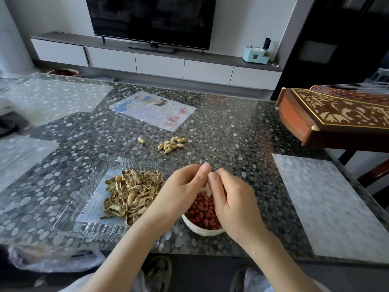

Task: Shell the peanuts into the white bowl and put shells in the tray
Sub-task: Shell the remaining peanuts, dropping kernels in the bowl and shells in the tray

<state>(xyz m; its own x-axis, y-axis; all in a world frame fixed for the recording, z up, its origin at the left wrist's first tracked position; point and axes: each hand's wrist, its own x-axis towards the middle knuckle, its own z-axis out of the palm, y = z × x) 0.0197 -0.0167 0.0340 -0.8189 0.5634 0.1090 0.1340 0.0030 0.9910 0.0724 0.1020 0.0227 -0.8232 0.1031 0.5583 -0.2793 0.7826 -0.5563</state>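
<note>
Thumbs of left hand [181, 190] and right hand [229, 199] meet above white bowl [202, 231]; fingers curled, cannot tell what they grasp. Shells [132, 192] heaped in tray [69, 224].

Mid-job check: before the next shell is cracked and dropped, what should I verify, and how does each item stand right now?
1. Hands over bowl: ok. The left hand and right hand meet fingertip to fingertip above the white bowl.
2. Peanut in the pinch: cannot tell, the fingers hide it.
3. Bowl catching kernels: ok. The red kernels lie inside its rim.
4. Tray beside left hand: ok. The glass tray holds the shell heap.
5. Stock left: ok. The unshelled pile lies beyond, with a stray peanut to its left.
</note>
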